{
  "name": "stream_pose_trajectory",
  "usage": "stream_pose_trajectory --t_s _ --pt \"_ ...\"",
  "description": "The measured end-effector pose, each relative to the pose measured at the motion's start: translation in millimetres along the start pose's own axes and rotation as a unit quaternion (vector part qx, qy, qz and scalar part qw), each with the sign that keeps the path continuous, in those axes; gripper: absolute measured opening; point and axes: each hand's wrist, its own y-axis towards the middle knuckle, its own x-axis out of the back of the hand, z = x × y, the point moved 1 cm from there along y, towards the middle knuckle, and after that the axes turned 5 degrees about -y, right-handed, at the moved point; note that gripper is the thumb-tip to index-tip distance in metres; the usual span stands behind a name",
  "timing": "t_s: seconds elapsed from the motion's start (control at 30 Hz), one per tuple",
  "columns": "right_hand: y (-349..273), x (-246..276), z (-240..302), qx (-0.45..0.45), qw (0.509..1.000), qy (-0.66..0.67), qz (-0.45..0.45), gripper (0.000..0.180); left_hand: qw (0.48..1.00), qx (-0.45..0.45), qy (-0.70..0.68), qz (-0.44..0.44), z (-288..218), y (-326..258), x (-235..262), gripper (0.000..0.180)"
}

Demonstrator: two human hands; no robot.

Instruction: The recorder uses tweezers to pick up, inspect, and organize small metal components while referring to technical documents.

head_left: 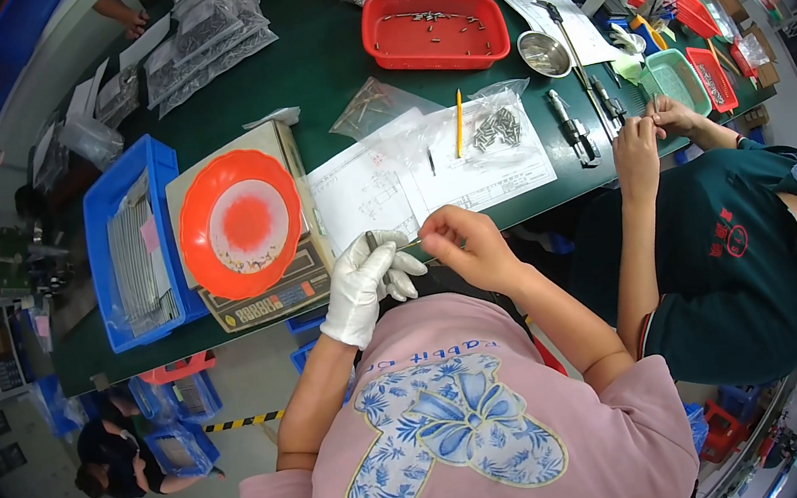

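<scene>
1. At the pink shirt's (459, 421) eleven o'clock, the gloved left hand (359, 289) is gripping a slim dark piece (373, 241).
2. At the piece's three o'clock, the bare right hand (466, 246) is curling narrowly; holding what, I cannot tell.
3. At the glove's ten o'clock, an orange dish (194, 219) is resting on a scale (271, 305).

I am finding hardly any room between my left hand (359, 284) and right hand (466, 244). On the left, the scale (275, 294) and its orange dish (197, 196) are blocking a low pass, with the blue tray (102, 250) standing beyond. Straight ahead, flat papers (356, 189) are offering a low path; farther right, the yellow pencil (460, 124) and the bag of metal pieces (497, 129) are cluttering it. Bare green table (316, 60) is lying open left of the red tray (440, 61). Rightward, metal tools (571, 128) are obstructing the way toward a co-worker's hands (637, 142).
</scene>
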Motion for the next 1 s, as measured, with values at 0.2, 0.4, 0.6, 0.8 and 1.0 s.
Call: stream_pose_trajectory --t_s 0.2,0.4,0.6,0.8,1.0 --pt "4 0 -4 0.047 0.999 0.016 0.004 0.013 1.000 -0.009 0.028 -0.010 2 4 3 0.016" --pt "4 1 -10 -0.074 0.993 0.028 0.082 0.014 0.999 -0.014 0.036 -0.015 2 4 1 0.016" --pt "4 -1 -10 -0.072 0.995 0.071 0.027 0.016 0.999 -0.021 0.033 -0.020 4 6 3 0.016" --pt "4 -7 -18 0.028 0.994 0.092 -0.041 0.018 0.998 -0.019 0.048 -0.019 5 9 0 0.016" --pt "2 -3 -23 -0.120 0.981 0.134 0.079 0.012 0.998 -0.009 0.060 -0.026 6 11 0 0.016"
